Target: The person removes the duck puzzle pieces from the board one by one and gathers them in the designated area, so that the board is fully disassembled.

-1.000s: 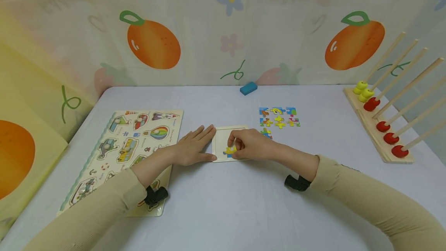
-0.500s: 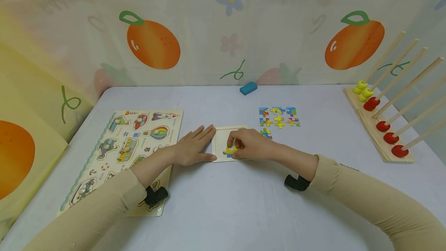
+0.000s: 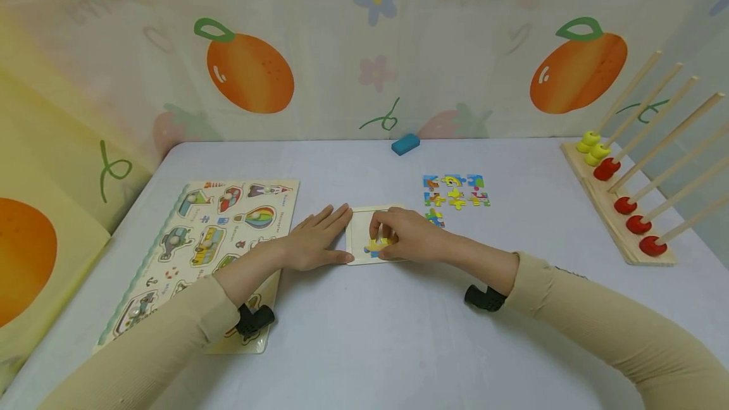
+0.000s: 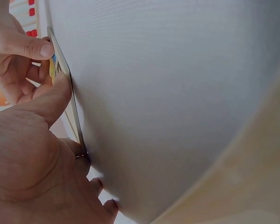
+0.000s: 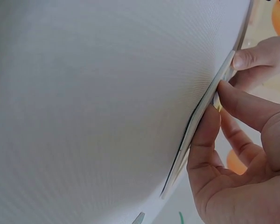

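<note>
A small pale puzzle tray (image 3: 359, 223) with a raised rim lies at mid-table. My left hand (image 3: 313, 242) spreads over its left side, fingers straight, fingertips and thumb at the rim. Inside the tray's lower part, my right hand (image 3: 416, 236) pinches a yellow and blue jigsaw piece (image 3: 373, 247) between thumb and curled fingers. Those fingers partly cover the piece, and whether it lies flat cannot be seen. The left wrist view shows a bit of its yellow (image 4: 52, 70) between the two hands. Right of the tray lie several loose jigsaw pieces (image 3: 455, 198), one partly behind my right hand.
On the left is a wooden peg puzzle board (image 3: 259, 192) with vehicle pictures, partly under my left forearm. A blue block (image 3: 406, 144) sits at the back edge. At the right stands a wooden rod stand (image 3: 617, 207) with red and yellow beads.
The fingers of my right hand have shifted very slightly at the jigsaw piece. My left hand and the tray have stayed in place.
</note>
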`<state>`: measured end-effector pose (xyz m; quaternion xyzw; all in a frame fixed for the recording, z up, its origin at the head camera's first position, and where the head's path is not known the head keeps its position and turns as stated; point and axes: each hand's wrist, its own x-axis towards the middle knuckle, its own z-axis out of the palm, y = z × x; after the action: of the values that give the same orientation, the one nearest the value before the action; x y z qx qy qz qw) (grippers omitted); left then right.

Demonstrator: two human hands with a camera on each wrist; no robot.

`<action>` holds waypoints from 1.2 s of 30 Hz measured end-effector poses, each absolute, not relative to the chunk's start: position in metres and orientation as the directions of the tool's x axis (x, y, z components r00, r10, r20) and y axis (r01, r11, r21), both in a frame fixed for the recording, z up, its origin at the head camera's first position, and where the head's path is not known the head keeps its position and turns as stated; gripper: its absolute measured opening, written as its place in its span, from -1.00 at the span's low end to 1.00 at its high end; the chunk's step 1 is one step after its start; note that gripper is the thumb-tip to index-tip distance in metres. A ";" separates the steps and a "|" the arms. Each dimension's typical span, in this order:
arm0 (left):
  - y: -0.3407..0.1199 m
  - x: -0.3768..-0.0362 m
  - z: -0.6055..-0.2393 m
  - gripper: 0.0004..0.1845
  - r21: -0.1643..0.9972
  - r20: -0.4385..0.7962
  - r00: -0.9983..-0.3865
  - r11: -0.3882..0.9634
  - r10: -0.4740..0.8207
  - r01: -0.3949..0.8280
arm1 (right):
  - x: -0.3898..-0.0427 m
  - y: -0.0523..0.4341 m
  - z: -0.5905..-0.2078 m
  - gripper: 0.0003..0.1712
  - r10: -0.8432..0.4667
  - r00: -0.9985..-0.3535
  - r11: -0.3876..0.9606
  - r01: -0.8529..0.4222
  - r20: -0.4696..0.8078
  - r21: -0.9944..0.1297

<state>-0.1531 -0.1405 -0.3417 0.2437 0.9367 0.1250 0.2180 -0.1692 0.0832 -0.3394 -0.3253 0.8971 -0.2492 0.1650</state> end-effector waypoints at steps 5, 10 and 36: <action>-0.141 -0.154 -0.343 -0.08 0.338 -0.348 -0.787 0.851 0.510 0.402 | -0.170 0.083 -0.341 -0.70 -0.668 -0.732 0.652 -0.488 -0.135 -0.580; -0.140 -0.153 -0.343 -0.08 0.338 -0.349 -0.786 0.851 0.510 0.401 | -0.171 0.084 -0.341 -0.71 -0.668 -0.730 0.640 -0.467 -0.142 -0.610; -0.140 -0.154 -0.343 -0.08 0.345 -0.354 -0.786 0.852 0.506 0.393 | -0.172 0.087 -0.332 -0.92 -0.632 -0.767 0.590 -0.386 -0.108 -0.709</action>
<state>-0.1535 -0.1404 -0.3426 0.2402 0.9365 0.1276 0.2216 -0.1725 0.0865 -0.3322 -0.2913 0.8737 -0.3467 0.1776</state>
